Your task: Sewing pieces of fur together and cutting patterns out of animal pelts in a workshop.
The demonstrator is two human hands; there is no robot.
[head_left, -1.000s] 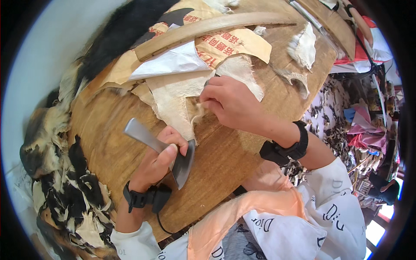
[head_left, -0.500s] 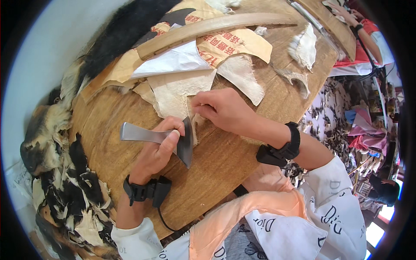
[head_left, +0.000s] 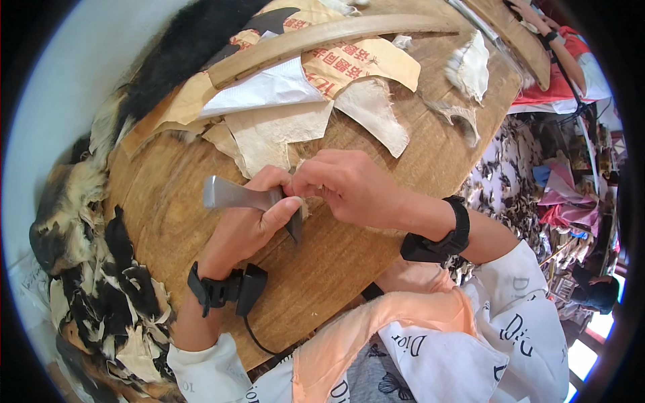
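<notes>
My left hand (head_left: 235, 238) is closed round a wide-bladed metal knife, its silver handle (head_left: 225, 195) pointing left. The knife's dark blade (head_left: 293, 227) angles down by the wooden board. Right up against it, my right hand (head_left: 356, 185) is closed with thumb and fingers pinched together. A bit of pale hide (head_left: 304, 209) shows at those fingertips, though most of it is hidden by the hands. Just beyond the hands lies a larger cream hide piece (head_left: 272, 134) with a notched edge. Whether the two hides join cannot be made out.
On the wooden board (head_left: 181, 221) a long curved wooden strip (head_left: 329, 39) lies over brown printed paper (head_left: 363, 64) and white sheeting (head_left: 269, 91). Other hide pieces (head_left: 373, 114) lie farther right. Black and white fur scraps (head_left: 114, 289) pile up at left. Another person's arm (head_left: 568, 60) shows at far right.
My left hand has shifted up and right with the knife, whose handle now looks shorter and more tilted. My right hand has come slightly lower, and the hands now meet.
</notes>
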